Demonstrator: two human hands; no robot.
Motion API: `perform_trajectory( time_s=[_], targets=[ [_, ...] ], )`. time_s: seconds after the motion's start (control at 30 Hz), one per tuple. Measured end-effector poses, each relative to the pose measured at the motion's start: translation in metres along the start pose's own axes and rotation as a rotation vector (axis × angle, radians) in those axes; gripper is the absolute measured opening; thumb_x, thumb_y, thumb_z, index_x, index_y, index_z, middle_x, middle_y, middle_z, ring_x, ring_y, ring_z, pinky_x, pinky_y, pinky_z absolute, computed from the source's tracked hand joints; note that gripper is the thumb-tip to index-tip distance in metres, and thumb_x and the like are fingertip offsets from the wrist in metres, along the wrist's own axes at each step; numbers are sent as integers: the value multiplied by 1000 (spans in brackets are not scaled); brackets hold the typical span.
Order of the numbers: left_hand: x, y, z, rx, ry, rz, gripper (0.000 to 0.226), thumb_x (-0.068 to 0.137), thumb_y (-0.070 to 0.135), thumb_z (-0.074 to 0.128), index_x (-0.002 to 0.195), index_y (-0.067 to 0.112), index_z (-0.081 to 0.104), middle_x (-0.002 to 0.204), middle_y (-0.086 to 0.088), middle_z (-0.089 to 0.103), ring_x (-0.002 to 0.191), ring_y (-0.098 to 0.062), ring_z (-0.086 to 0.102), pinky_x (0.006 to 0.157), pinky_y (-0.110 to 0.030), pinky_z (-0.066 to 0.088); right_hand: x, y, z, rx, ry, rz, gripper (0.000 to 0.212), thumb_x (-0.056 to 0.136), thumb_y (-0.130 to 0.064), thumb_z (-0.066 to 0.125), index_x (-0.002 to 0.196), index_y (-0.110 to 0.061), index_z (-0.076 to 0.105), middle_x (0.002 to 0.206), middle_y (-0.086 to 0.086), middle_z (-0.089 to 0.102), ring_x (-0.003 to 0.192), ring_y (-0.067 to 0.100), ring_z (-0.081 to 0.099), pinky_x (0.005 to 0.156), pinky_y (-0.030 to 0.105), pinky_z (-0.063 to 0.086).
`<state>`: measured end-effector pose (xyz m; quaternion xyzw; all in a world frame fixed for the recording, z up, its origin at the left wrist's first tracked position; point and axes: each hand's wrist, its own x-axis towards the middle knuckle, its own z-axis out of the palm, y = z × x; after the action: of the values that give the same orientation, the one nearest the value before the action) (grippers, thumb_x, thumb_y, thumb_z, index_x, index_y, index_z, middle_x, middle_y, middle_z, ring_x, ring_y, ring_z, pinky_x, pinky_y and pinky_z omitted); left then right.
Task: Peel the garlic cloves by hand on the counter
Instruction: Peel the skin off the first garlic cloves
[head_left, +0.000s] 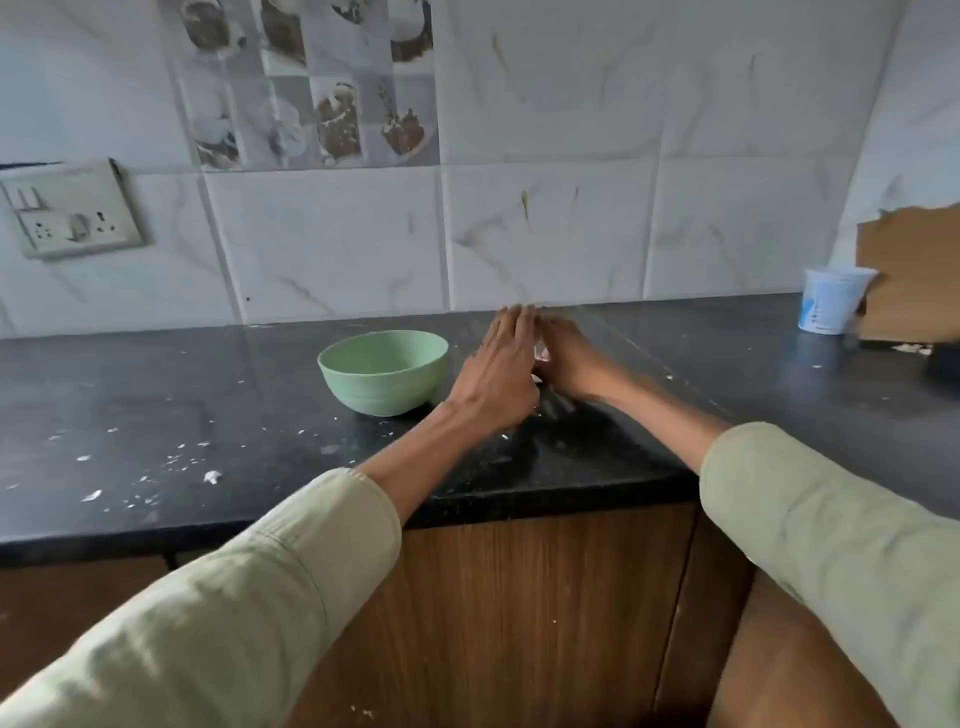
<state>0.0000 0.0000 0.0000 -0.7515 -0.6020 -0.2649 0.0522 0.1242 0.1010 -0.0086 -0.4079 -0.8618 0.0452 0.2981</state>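
Cupboard fronts (519, 597): brown wood, nearest, below the counter edge.
Sleeves (234, 597): pale green, rolled up on both forearms.
Counter (156, 395): dark stone, strewn with white flecks of skin at near left.
Left hand (501, 374): fingers straight and close together, reaching far, palm turned toward the other hand.
Right hand (563, 356): touching the left; whether its fingers hold anything, I cannot tell.
Garlic (542, 353): a pale bit shows between the two hands, mostly hidden.
Bowl (383, 371): green, just left of the left hand.
Cup (831, 300): white, far right, beside brown cardboard (914, 275).
Wall (545, 234): marbled tiles; a socket plate (70, 213) at far left.
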Motion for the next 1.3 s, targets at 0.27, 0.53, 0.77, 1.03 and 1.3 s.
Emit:
perform_trajectory(
  time_s=[0.27,0.53,0.77,1.03,1.3],
  targets=[
    [45,-13,17,-193,-29,-191,48,72,25,52,119,18,62,112,-5,71,104,-32,67,90,-50,58,15,26,4,252,-40,130,21,94,-6,64,94,-27,66,96,-4,71,97,19,64,87,37,50],
    [51,-41,32,-409,36,-236,37,86,30,84,114,14,65,105,-2,72,97,-17,66,69,-27,45,28,34,20,707,-36,264,31,84,-37,88,97,-19,67,87,1,72,74,9,65,68,21,52],
    [53,-60,37,-561,25,-271,59,76,41,93,120,15,63,105,5,68,90,-7,63,70,-15,48,29,34,25,607,24,193,20,95,-36,78,95,-17,70,85,-4,72,71,1,62,66,13,47],
    [59,-63,43,-565,38,-262,58,74,38,95,117,15,64,101,2,70,86,-9,63,71,-18,48,30,38,23,563,13,136,22,95,-38,77,96,-16,69,87,-7,69,84,10,63,80,33,52],
    [53,-73,38,-585,23,-228,55,74,38,95,116,15,67,95,-1,71,81,-10,63,65,-15,49,23,23,20,564,-22,132,19,101,-31,71,99,-13,66,84,-3,73,72,6,69,73,26,57]
  ],
)
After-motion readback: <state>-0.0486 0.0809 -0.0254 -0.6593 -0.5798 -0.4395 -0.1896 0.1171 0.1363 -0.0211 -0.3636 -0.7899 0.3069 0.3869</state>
